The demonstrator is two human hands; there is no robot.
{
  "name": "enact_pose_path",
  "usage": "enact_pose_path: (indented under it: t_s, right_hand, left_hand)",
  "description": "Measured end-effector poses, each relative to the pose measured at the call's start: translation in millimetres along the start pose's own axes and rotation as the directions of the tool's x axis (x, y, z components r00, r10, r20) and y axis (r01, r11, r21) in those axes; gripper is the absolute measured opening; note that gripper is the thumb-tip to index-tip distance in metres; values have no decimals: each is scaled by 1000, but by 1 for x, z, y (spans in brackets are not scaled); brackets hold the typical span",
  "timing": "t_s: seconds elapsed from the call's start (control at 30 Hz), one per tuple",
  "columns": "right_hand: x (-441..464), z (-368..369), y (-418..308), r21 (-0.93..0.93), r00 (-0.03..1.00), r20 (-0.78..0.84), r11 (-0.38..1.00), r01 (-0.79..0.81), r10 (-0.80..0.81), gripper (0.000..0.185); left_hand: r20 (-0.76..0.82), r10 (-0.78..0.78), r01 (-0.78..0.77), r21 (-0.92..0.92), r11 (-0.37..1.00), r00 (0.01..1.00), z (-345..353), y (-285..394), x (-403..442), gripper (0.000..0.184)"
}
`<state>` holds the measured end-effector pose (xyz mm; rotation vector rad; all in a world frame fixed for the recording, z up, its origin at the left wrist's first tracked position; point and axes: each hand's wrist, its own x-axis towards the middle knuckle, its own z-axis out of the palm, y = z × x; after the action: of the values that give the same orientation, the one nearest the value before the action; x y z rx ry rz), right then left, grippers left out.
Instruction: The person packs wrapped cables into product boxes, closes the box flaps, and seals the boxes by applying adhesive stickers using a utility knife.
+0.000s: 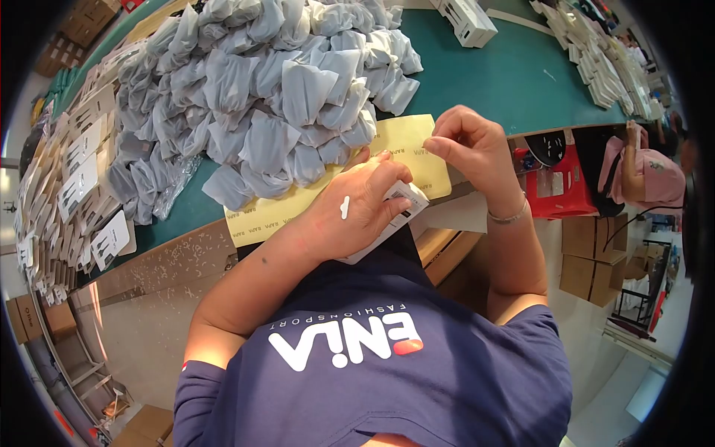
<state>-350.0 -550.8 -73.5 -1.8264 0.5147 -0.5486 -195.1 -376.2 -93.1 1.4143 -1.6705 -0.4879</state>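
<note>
My left hand (361, 205) is wrapped round a small white printed box (411, 201), held low over the table edge close to my body. A small white cut-out piece with a hang-hole shape (345, 207) lies on the back of that hand. To the right, my right hand (471, 145) is raised with thumb and forefinger pinched together; whatever is between them, if anything, cannot be made out. Beneath both hands lies a yellow printed sheet (406, 138). A big heap of grey wrapped pouches (246, 82) rises just beyond it.
Flat white printed boxes (78, 171) are piled at the left on the green table (477, 82). More white boxes stand at the back (469, 26) and far right (596, 63). Cardboard cartons (592, 257) and a red crate (555, 182) are at the right, near another person (644, 175).
</note>
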Motion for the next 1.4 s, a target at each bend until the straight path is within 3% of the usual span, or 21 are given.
enact_pose_path:
  t_s: [0.1,0.23,0.27,0.4,0.57,0.9,1.1,1.23,1.3,1.33,1.4]
  right_hand:
    - [-11,15,-17,127,995,5,987,-98,98,14]
    - [-28,64,-41,379,996,-27,923,-64,80,6]
    - [-29,77,-41,398,997,3,914,-77,82,6]
    - [-33,118,-42,104,988,89,988,115,-124,1]
    - [-28,129,-47,-112,946,268,970,217,-181,9]
    - [-28,135,-63,-358,905,266,837,413,-333,9]
    - [-32,134,-63,-475,894,251,758,447,-370,10]
    - [-29,127,-60,-597,947,156,737,317,-281,13]
    - [-21,122,-61,-566,981,-1,809,159,-193,18]
    - [-22,123,-59,-572,980,-8,805,160,-201,18]
    - [-25,128,-50,-281,866,92,821,496,-492,26]
  left_hand:
    - [-33,-39,38,-46,998,999,-5,3,-12,28]
    - [-146,-444,328,-484,811,884,-19,13,-59,28]
    - [-160,-471,351,-475,807,867,-23,15,-69,28]
    - [-208,-553,338,-606,720,807,-28,17,-99,24]
    - [-278,-520,275,-602,749,807,-28,8,-120,24]
    - [-339,-502,268,-546,794,795,-36,18,-118,24]
    - [-342,-534,282,-569,773,773,-26,16,-117,26]
    - [-319,-545,318,-549,773,775,-26,13,-119,32]
    - [-299,-574,376,-517,769,762,-29,18,-121,33]
    - [-282,-603,432,-484,761,746,-30,22,-122,33]
    - [-246,-633,513,-410,754,734,-32,26,-116,35]
